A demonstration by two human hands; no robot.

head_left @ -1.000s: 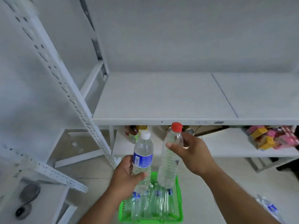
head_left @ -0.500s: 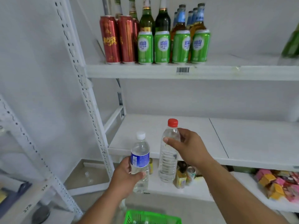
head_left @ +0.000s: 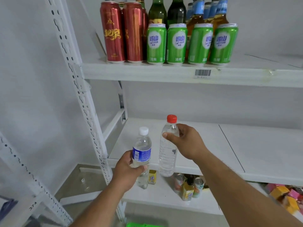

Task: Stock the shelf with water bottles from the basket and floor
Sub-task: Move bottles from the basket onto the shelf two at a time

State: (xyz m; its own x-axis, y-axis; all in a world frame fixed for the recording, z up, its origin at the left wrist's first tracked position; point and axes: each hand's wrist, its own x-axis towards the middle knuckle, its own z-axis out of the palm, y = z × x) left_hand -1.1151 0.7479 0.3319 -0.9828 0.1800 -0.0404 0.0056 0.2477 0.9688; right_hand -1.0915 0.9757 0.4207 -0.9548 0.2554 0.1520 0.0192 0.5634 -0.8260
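While the left hand (head_left: pixel 127 167) grips the blue-labelled bottle (head_left: pixel 141 154) and the right hand (head_left: pixel 185 141) pinches the red-capped bottle (head_left: pixel 168 149) at centre frame, both should be set upright, well back on the bare middle shelf (head_left: pixel 205 145).

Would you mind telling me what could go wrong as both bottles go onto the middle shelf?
The right hand pinches the red-capped bottle near its neck, so it may swing or slip. The left hand holds the blue-labelled bottle close to the upright post and might knock it. Set near the middle shelf edge, either could topple.
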